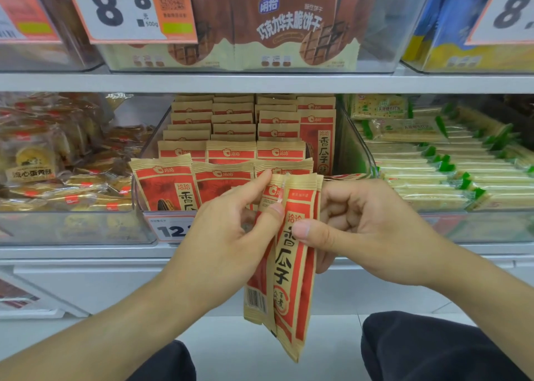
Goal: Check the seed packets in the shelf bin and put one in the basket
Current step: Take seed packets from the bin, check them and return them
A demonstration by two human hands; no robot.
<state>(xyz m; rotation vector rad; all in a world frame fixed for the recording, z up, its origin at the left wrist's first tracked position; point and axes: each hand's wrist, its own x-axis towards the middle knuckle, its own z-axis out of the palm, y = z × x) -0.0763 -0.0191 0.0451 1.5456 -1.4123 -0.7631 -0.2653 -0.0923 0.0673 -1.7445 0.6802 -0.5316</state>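
Observation:
A clear shelf bin (138, 195) on the middle shelf holds several rows of tan and red seed packets (231, 152), standing upright. In front of the bin I hold a few of these seed packets (289, 279) bunched together, hanging down below shelf level. My left hand (231, 230) pinches them from the left, thumb and forefinger at their top edge. My right hand (355, 227) grips them from the right, thumb pressed on the front packet. No basket is in view.
A bin of gold-wrapped pastries (57, 172) sits left of the seed bin, a bin of green and white cracker packs (433, 161) right of it. Chocolate wafer packs (277, 25) fill the shelf above. A price tag (170, 230) hangs on the seed bin's front. My dark-trousered knees (427, 349) are below.

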